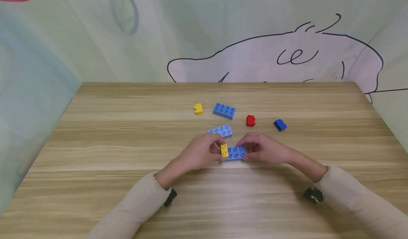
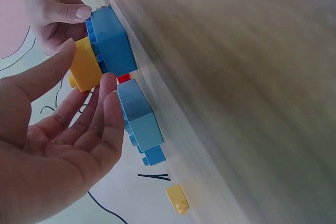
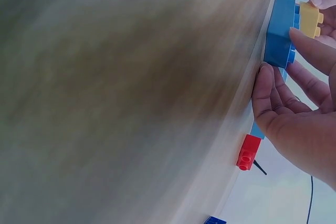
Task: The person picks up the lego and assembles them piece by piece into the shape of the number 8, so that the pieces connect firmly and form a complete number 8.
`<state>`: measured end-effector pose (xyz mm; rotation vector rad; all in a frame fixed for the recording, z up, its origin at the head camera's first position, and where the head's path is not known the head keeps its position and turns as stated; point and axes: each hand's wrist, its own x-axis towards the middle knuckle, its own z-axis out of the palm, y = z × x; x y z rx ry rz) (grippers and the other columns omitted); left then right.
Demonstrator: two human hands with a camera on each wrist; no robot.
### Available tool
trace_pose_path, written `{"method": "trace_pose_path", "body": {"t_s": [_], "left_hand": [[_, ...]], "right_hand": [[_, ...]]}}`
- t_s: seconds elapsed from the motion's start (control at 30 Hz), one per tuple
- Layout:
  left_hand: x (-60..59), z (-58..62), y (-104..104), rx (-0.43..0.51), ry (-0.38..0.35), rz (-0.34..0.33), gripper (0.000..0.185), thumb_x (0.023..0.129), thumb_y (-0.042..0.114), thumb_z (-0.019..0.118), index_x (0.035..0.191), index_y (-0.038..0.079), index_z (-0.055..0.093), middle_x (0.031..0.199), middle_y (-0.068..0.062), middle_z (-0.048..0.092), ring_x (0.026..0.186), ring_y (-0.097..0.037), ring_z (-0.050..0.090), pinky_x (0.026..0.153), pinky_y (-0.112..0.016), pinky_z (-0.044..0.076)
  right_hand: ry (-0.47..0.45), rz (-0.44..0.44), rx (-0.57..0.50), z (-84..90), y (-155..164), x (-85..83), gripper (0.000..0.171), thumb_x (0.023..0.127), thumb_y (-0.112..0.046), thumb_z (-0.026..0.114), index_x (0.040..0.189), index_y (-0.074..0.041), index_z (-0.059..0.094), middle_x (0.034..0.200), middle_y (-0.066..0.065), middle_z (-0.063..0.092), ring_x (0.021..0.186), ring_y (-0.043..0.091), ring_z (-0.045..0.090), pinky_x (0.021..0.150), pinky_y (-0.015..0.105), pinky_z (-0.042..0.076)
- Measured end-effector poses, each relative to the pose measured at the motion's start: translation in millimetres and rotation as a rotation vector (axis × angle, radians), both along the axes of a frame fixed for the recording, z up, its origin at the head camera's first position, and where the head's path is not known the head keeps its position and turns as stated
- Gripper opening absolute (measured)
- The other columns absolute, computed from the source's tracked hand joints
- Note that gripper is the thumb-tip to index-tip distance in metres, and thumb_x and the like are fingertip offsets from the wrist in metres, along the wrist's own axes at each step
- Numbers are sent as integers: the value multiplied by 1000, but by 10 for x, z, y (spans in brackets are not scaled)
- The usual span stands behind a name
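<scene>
Near the front middle of the table, a small yellow brick (image 1: 224, 150) sits on the left end of a long blue brick (image 1: 236, 154), over its studs. My left hand (image 1: 199, 152) pinches the yellow brick between thumb and fingers, seen close up in the left wrist view. At the other end, my right hand (image 1: 267, 148) holds the blue brick, its thumb (image 3: 310, 45) on the near side and fingers curled behind. Just beyond the left fingers lies a light blue brick (image 1: 225, 131), studs up, partly covered by that hand in the head view.
Farther back on the wooden table (image 1: 111, 136) lie a second yellow brick (image 1: 198, 109), another long blue brick (image 1: 224, 111), a red brick (image 1: 250, 121) and a small dark blue brick (image 1: 280, 125). A printed curtain (image 1: 204, 29) hangs behind the far edge.
</scene>
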<state>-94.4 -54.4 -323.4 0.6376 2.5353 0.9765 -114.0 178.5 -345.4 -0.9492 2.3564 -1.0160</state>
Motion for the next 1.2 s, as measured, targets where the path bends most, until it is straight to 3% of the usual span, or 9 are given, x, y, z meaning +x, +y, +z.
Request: {"method": "trace_pose_path", "body": {"t_s": [0.3, 1.2], "left_hand": [[14, -8, -10, 26, -13, 3, 31, 74, 11, 76, 101, 4, 61, 87, -4, 62, 71, -10, 56, 62, -22, 47], [-41, 3, 8, 2, -55, 10, 31, 75, 16, 76, 101, 8, 63, 89, -1, 62, 74, -11, 55, 66, -22, 47]], "right_hand": [[7, 3, -9, -24, 15, 1, 31, 80, -7, 69, 110, -4, 61, 94, 0, 57, 80, 17, 50, 70, 28, 47], [-2, -3, 13, -9, 4, -9, 33, 80, -9, 69, 112, -7, 61, 95, -2, 57, 81, 17, 51, 71, 27, 47]]}}
